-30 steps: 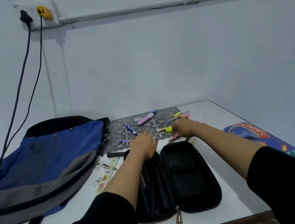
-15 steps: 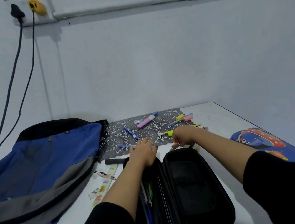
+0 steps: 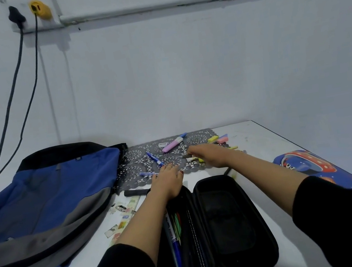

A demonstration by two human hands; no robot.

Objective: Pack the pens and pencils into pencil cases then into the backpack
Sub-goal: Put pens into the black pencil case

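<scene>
Reaching for pens beyond the case
My right hand is blurred, grip unclear; my left hand lies flat at the case's far end. The pens should be light, stiff and slick: pinch mid-barrel.

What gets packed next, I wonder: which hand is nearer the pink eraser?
Right. The right hand is just left of the pink eraser; the left hand lies farther left, at the mat's near edge.

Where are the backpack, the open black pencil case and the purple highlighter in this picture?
backpack (image 3: 64, 194): head view, on its blue front panel.
pencil case (image 3: 229, 222): head view, inside its right half.
purple highlighter (image 3: 172, 145): head view, middle of its barrel.
</scene>
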